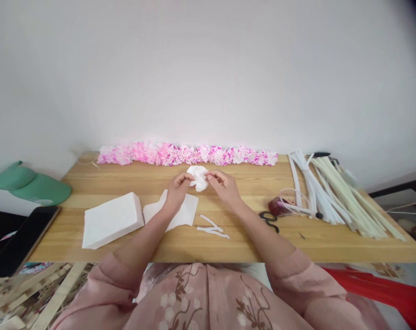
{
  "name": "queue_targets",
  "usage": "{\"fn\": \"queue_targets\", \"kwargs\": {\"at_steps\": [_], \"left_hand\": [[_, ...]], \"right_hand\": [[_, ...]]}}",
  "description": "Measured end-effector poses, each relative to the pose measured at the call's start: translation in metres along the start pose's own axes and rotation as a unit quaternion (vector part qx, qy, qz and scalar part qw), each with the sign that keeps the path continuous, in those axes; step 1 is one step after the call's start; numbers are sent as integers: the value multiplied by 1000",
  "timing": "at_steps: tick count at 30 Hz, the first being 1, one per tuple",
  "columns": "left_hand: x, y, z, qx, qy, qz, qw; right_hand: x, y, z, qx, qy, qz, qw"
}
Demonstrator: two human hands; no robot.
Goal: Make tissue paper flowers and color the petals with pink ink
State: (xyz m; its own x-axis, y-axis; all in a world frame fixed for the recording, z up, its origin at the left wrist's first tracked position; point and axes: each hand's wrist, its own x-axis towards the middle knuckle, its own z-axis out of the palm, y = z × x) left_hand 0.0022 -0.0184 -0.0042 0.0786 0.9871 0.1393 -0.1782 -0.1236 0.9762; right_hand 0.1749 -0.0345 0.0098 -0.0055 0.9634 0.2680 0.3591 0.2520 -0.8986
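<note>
Left hand at the centre of the frame, thumb and finger closed on the near-left edge of a white ruffled piece; right hand just beside it, pinching the opposite edge, so the piece sits mid-frame, stretched between both sets of fingertips. Under it all, the wooden table spans the frame's middle from side to side. Along its far edge, a long pink-and-white ruffled garland runs left of centre to right of centre. Over at the right, a fan of cream strips and, next to it, a bundle of white strips. Far left, a green visor cap, with a dark phone below it at the lower left. Left of centre, here's a thick white stack, loose white sheets beside it, partly behind the left forearm. Right of centre, a dark red container, then black scissor handles. Smallest, below centre: short white pieces, lying crossed.
</note>
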Motion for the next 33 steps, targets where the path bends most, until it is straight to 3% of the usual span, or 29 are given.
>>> {"fn": "queue_targets", "kwargs": {"at_steps": [3, 10, 17, 25, 33], "left_hand": [[-1, 0, 0, -3, 0, -12, 1000], [-4, 5, 1, 12, 2, -31, 999], [-4, 3, 2, -17, 12, -61, 998], [-9, 2, 5, 20, -21, -37, 999], [-8, 3, 6, 29, -36, -31, 998]], "right_hand": [[-2, -4, 0, -73, 4, -41, 996], [-5, -6, 3, -108, -6, -162, 981], [-4, 1, 5, -163, 10, -215, 963], [-5, -3, 6, -127, 31, -127, 983], [-5, -1, 8, -128, 38, -114, 984]]}}
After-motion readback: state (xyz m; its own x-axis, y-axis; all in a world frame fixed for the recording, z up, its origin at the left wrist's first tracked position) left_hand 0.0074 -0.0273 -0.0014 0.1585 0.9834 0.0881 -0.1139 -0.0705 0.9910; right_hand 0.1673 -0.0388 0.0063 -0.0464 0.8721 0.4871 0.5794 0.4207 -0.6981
